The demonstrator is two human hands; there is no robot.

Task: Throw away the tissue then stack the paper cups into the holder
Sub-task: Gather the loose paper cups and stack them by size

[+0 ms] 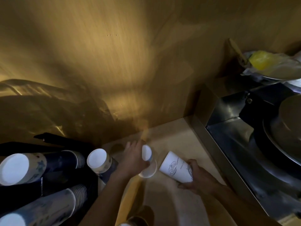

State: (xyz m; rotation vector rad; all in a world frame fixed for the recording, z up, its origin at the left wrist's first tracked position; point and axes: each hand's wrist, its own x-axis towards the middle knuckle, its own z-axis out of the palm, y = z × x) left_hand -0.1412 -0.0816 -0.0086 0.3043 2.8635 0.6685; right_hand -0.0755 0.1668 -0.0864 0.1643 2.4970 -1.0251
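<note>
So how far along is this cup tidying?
Partway. Several cup stacks already sit in the black holder on the left. In hand: the left hand holds one paper cup, the right hand another with a wave print; both remain to be stacked. No tissue shows on the counter.

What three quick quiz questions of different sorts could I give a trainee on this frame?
1. True or false: the left hand and the right hand each hold a paper cup.
2. Multiple choice: the printed cup in the right hand is (A) standing upright on the counter, (B) tilted on its side, (C) slotted in the holder.
3. Short answer: where do the cup stacks in the black holder sit relative to the hands?

Key: 1 true, the left hand grips the small cup. 2 B. 3 To the left of both hands.
</note>
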